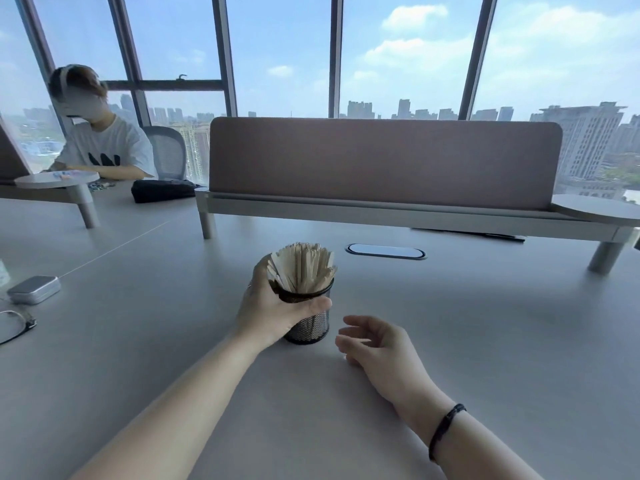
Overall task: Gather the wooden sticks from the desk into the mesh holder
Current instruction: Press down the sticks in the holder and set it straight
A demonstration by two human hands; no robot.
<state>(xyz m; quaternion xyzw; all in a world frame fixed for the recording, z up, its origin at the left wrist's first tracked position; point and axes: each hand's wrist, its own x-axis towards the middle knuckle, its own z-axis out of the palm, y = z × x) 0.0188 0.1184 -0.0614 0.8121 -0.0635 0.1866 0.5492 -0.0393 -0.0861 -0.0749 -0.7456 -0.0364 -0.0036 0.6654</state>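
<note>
A black mesh holder (310, 329) stands upright on the grey desk (485, 323), packed with a bundle of pale wooden sticks (304, 268) that rise above its rim. My left hand (273, 310) is wrapped around the holder's upper left side, thumb across its front. My right hand (377, 344) rests on the desk just right of the holder, fingers loosely curled and apart, holding nothing. No loose sticks show on the desk.
A brown divider screen on a raised shelf (384, 161) spans the back. A cable port (386, 251) lies behind the holder. A metal tin (34, 289) and glasses (14, 323) sit at far left. Another person (100, 140) sits at the back left beside a black pouch (162, 190).
</note>
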